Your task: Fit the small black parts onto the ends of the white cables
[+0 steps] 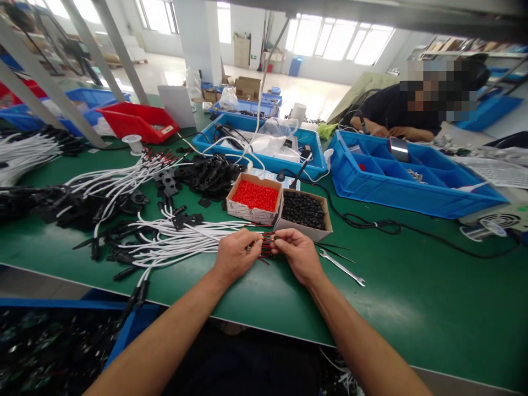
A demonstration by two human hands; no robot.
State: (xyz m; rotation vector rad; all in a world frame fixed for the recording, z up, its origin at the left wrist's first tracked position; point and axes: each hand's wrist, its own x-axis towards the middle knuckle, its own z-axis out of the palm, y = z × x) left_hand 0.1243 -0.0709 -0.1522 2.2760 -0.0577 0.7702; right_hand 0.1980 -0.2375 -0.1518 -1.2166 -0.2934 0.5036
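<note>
A bundle of white cables (185,237) lies across the bench, with thin red and black wire ends pointing right. My left hand (238,254) is closed in a pinch on the wire ends of a cable. Facing it, my right hand (299,256) pinches at the same wires, thumb against forefinger; what is between its fingertips is too small to make out. Just behind my hands stand a carton of small red caps (256,197) and a carton of small black caps (303,210).
An open-end wrench (342,268) lies right of my hand. Farther back are a blue divided bin (371,179), a blue tray (317,165) and a red bin (140,122). Black brackets (212,175) are heaped behind the cables. A co-worker (396,113) sits across the bench.
</note>
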